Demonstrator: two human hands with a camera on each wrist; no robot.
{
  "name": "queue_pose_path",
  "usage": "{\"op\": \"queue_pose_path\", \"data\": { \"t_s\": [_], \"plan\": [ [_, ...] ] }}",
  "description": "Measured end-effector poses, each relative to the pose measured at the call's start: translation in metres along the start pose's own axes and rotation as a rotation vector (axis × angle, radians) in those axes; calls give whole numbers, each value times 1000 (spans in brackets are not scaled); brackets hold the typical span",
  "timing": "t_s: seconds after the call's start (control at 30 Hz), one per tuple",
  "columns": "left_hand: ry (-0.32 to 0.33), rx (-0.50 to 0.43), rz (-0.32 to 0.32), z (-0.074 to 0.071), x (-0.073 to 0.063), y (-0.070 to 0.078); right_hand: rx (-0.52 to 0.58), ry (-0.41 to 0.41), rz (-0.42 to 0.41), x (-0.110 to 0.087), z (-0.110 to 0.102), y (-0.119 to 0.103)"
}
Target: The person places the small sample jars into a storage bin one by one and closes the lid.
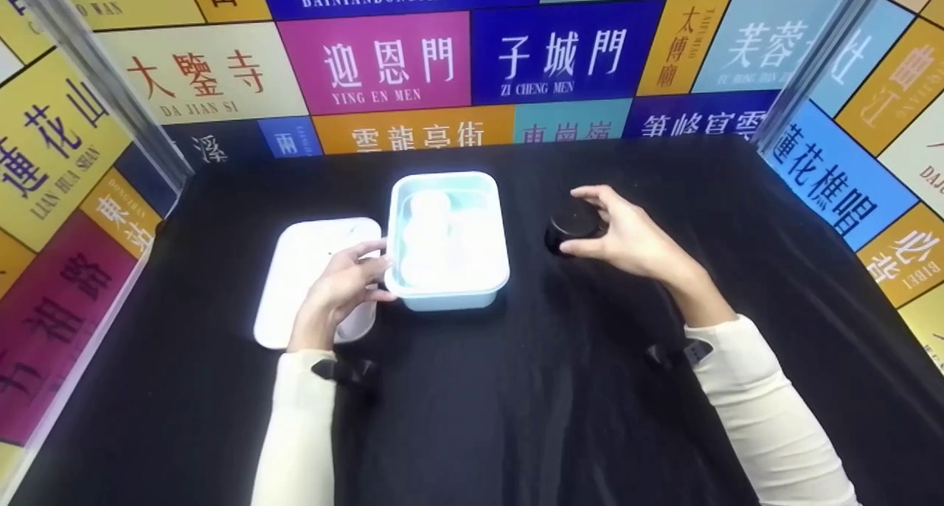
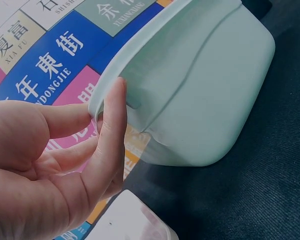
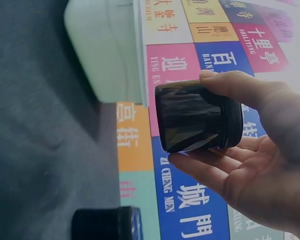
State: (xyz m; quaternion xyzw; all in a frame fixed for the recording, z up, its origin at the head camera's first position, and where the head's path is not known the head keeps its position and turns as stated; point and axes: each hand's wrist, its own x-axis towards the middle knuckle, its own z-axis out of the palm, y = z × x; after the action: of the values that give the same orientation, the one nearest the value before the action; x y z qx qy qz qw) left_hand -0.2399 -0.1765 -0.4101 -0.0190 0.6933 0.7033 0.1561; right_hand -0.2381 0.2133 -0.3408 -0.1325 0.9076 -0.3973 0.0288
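Observation:
My left hand (image 1: 346,277) pinches the left rim of a pale mint plastic box (image 2: 205,95) between thumb and fingers. Pale shapes lie inside the open box, too washed out by glare to identify. My right hand (image 3: 260,130) holds a glossy black jar (image 3: 192,117) with a ribbed screw cap, thumb on one side and fingers on the other. In the right wrist view the jar is up off the dark cloth. A white lid (image 1: 299,292) lies flat left of the box, partly covered by my left hand and wrist.
A second dark jar (image 3: 100,223) shows at the bottom of the right wrist view, apart from the held one. Black cloth (image 1: 472,403) covers the table. Panels printed with place names (image 1: 376,63) stand behind and at both sides, with clear posts (image 1: 818,71) at the corners.

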Motion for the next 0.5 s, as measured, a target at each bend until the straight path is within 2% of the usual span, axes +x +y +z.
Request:
{"op": "queue_pose_path", "data": {
  "t_s": [0.33, 0.5],
  "plan": [
    [0, 9, 5, 0, 0, -1, 52, -34, -138, 19, -2, -29],
    [14, 33, 0, 1, 0, 0, 33, -55, -139, 30, 3, -38]
  ]
}}
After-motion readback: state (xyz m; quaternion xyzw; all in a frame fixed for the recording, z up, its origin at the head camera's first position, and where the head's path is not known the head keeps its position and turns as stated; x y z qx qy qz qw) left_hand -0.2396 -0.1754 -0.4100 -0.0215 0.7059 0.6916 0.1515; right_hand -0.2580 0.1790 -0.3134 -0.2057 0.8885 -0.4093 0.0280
